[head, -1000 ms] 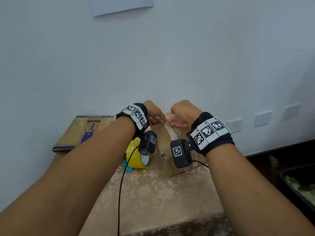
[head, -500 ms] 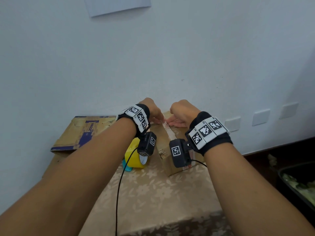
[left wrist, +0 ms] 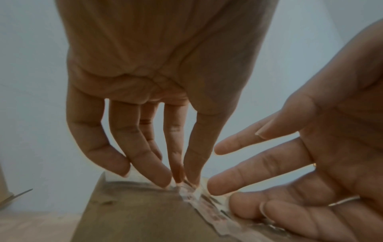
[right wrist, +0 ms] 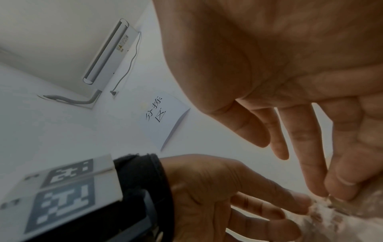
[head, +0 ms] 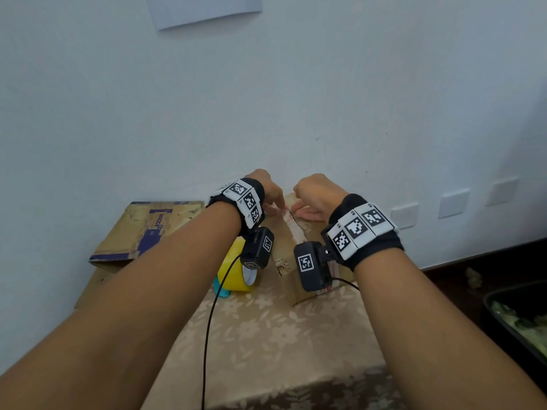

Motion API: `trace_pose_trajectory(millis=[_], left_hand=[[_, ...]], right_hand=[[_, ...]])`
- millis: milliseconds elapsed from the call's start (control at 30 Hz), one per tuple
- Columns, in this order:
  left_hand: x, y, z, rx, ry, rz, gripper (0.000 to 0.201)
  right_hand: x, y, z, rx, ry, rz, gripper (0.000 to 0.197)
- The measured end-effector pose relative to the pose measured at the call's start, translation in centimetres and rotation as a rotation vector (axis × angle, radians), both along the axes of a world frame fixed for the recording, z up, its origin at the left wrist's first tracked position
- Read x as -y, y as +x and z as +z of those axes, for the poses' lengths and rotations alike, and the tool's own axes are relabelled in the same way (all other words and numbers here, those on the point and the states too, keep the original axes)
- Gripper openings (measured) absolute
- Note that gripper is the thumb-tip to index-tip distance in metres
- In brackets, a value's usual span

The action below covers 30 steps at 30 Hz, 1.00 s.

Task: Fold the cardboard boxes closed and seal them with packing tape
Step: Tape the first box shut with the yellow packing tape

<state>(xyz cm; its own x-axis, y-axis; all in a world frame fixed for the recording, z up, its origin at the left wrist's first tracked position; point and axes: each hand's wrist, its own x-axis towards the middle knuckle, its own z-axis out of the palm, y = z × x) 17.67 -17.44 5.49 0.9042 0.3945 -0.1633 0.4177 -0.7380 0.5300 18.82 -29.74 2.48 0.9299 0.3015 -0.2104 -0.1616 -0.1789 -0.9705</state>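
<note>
Both hands (head: 291, 196) atop taped box (head: 293, 261)

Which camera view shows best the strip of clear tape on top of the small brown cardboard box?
The left wrist view: the clear tape strip fills the foreground under both hands' fingertips. The head view shows it small between the wrists; the right wrist view shows it blurred.

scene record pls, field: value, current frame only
box in work: small cardboard box, flaps down, tape strip along top seam
left hand: fingertips press tape at far end of seam
right hand: fingers extended, resting on box top beside tape
tape roll: yellow, on table left of box
other box: flattened, far left
table: floral cloth
</note>
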Motion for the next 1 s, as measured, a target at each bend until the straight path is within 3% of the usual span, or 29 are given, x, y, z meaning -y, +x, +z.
trace_pose_trajectory(millis=[300, 467, 600, 733, 900, 1000], left_hand=[[-0.7, -0.1, 0.0, -0.025, 0.067, -0.017, 0.046], [-1.5, -0.6, 1.0, 0.067, -0.155, 0.054, 0.034], [0.0, -1.0, 1.3, -0.046, -0.327, 0.023, 0.018], [0.9, -1.0, 0.6, -0.125, -0.482, 0.051, 0.017], [0.1, -0.1, 0.8, 0.034, -0.572, 0.072, 0.034], [-0.4, 0.5, 1.2, 0.168, -0.589, 0.092, 0.032]], right_hand=[[-0.1, -0.1, -0.1, 0.012, -0.024, 0.003, 0.013], [0.1, 0.1, 0.1, -0.012, -0.014, -0.011, 0.021], [0.3, -0.1, 0.2, -0.012, -0.003, -0.040, 0.022], [0.5, -0.4, 0.5, -0.029, -0.008, -0.051, 0.013], [0.5, -0.3, 0.5, -0.055, -0.001, -0.056, 0.014], [0.5, -0.5, 0.6, -0.057, 0.004, -0.052, 0.012]])
